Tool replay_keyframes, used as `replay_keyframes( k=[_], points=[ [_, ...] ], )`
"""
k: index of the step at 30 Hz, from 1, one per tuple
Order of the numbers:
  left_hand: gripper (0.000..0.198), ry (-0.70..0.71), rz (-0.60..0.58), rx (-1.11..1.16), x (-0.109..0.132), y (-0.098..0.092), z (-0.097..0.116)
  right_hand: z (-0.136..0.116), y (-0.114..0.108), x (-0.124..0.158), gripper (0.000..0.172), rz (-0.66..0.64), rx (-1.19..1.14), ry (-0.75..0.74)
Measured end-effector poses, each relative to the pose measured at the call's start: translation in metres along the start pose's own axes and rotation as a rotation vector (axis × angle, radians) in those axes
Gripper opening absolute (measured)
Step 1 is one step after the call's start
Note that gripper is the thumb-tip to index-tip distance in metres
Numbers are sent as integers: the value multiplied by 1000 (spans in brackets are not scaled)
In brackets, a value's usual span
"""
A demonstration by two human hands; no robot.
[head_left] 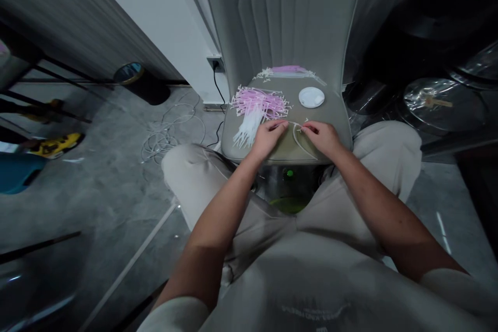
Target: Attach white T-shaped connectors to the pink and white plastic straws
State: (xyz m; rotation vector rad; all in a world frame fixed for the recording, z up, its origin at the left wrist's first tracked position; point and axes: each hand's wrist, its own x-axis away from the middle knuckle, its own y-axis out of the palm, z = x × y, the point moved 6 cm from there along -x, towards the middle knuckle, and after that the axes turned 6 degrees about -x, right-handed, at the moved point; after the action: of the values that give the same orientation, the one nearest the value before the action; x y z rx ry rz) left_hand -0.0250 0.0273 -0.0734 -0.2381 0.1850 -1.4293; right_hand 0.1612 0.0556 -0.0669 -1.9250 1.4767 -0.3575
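My left hand [268, 138] and my right hand [322, 137] are close together above the front of a chair seat. Fingers of both hands are closed in a pinch on a thin white strip that looks like a cable tie [294, 123]. Another stretch of white strip [301, 144] curves down below the fingers; where it joins is too small to tell. Left of my hands lies a heap of pink strips [260, 101] with white ends, and a fan of white strips [249, 127] spreads from it. A round white lid or dish [312, 97] lies behind my right hand.
The grey padded chair [288, 153] stands between my knees. A row of pink and white strips [290, 71] lies by its backrest. On the floor at left are a coiled cable [163, 137] and a black bin [142, 83]. A black cord [218, 83] hangs from a wall socket.
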Motion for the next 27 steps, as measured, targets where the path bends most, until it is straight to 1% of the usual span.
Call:
replay_keyframes(
  k=[4,8,11,13,16,18,20,23,27],
  points=[
    [33,-42,70,117,-1,19,0,-5,-12,1,26,40,27,-15],
    [29,-85,142,384,3,41,0,-8,-27,3,25,115,43,-73],
    [26,-86,107,490,2,52,1,-6,-37,5,24,181,44,-105],
    [23,-88,62,493,1,56,0,-8,-39,6,30,198,40,-127],
    [20,-133,17,460,1,59,-6,-14,-33,5,36,143,-2,-167],
    [18,-139,-13,438,2,61,-9,-18,-24,3,32,83,-62,-189],
    [16,-135,-47,430,5,63,-11,-19,-16,1,26,55,-120,-188],
    [15,-171,-87,458,9,64,-16,-13,-9,0,23,52,-191,-123],
    [15,-188,-108,500,15,66,-21,5,0,4,19,-27,-319,24]
  ],
)
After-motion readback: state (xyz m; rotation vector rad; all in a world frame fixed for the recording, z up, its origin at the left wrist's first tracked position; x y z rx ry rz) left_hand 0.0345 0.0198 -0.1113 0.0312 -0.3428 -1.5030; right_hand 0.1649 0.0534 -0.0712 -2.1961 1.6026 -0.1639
